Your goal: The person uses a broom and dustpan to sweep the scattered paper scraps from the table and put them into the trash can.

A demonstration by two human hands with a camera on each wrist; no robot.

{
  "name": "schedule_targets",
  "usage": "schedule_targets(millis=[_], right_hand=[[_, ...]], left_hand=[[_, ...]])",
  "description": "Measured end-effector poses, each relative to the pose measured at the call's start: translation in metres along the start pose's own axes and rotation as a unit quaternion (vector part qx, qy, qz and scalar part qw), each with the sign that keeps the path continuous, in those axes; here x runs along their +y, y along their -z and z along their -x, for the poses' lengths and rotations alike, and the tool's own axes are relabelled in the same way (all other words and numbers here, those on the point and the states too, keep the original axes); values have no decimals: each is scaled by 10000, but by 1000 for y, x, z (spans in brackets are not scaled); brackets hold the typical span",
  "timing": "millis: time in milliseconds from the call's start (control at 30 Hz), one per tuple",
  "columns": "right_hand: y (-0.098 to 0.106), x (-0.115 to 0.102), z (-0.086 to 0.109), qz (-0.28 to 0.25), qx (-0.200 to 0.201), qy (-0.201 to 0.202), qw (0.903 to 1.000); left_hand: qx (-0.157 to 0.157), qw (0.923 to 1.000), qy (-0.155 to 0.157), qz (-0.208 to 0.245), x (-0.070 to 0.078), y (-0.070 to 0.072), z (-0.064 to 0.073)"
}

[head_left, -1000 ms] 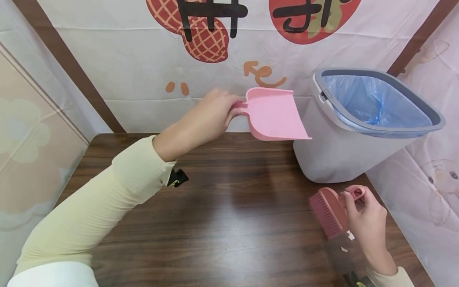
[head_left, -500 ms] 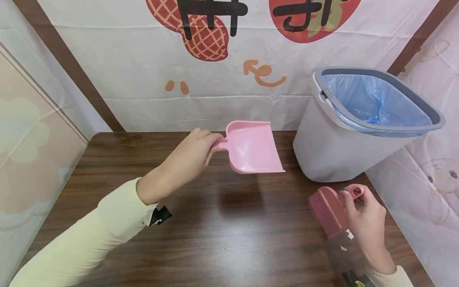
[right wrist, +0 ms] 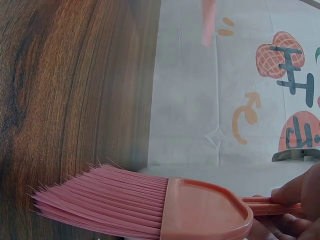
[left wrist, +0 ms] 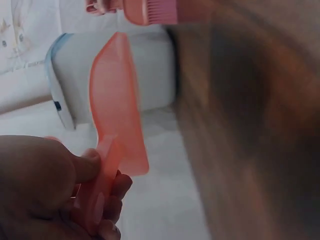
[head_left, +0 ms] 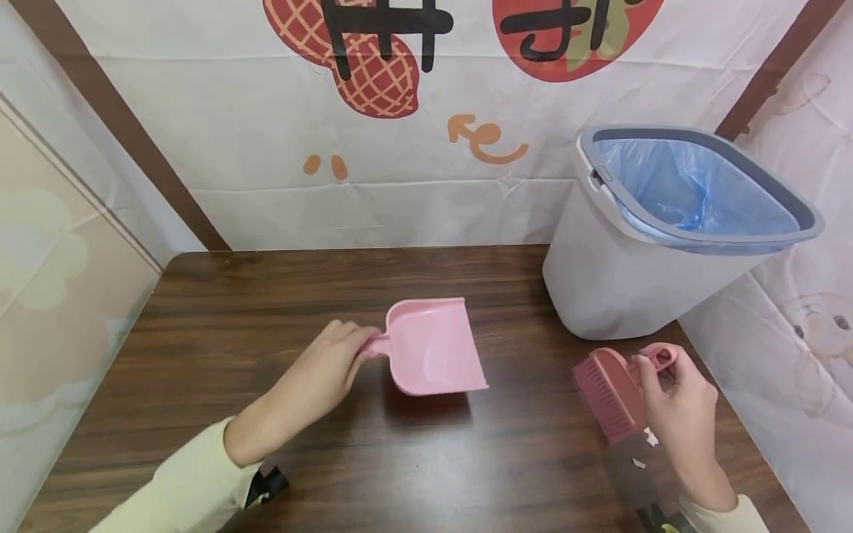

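Note:
My left hand (head_left: 326, 370) grips the short handle of a pink dustpan (head_left: 436, 348), held above the middle of the table with its flat edge facing right. In the left wrist view the fingers wrap round the dustpan's handle (left wrist: 97, 195). At the right, my right hand (head_left: 683, 414) pinches the looped handle of a small dark-pink hand brush (head_left: 616, 396). Its bristles (right wrist: 100, 205) point left and down by the table top. Two small white scraps (head_left: 651, 437) lie on the table just below the brush, beside the right hand.
A grey-white trash bin (head_left: 620, 274) with a blue bag liner (head_left: 700, 185) stands at the table's back right corner. The brown wooden table (head_left: 300, 289) meets a printed white cloth wall (head_left: 266, 215) at the back, with cloth at both sides too.
My left hand has brought the dustpan down and to the left, from beside the bin to low over the middle of the table. The right hand and brush have stayed in place.

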State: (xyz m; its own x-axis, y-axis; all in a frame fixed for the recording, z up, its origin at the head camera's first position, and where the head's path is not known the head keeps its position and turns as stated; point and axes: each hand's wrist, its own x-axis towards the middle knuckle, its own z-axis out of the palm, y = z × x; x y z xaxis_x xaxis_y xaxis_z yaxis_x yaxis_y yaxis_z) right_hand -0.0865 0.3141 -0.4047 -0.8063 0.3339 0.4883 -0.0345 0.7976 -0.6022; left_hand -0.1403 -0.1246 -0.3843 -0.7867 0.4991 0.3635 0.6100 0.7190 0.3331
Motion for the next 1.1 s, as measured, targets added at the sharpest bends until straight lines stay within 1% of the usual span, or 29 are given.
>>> schedule_targets(millis=[100,167,233,400,500,600,767,933,1100], right_hand=[[1,2,1,-12,-24,1,10000],[1,1,0,-35,-44,35,10000],[1,1,0,-44,-37,59,10000],[1,0,-2,-13,-18,126,9999],[0,-1,-1,-10,-49,141,9999],[0,-2,-1,-9,-8,141,9999],[3,-2,-2,-95,91,165,9998],[14,-2,-10,-239,279,-62,9993],[25,4,-18,-367,600,-274,9971]], left_hand=[[-7,10000,50,27,-1,-14,20],[13,10000,83,20,-3,-19,32],[51,9999,111,-1,-5,-23,41],[161,9996,243,34,-9,-31,57],[168,9992,336,101,-11,-34,64],[123,9991,379,143,-14,-36,70],[-82,9987,425,275,-15,-39,74],[-293,9979,446,362,-16,-41,73],[-571,9962,458,463,-18,-42,75]])
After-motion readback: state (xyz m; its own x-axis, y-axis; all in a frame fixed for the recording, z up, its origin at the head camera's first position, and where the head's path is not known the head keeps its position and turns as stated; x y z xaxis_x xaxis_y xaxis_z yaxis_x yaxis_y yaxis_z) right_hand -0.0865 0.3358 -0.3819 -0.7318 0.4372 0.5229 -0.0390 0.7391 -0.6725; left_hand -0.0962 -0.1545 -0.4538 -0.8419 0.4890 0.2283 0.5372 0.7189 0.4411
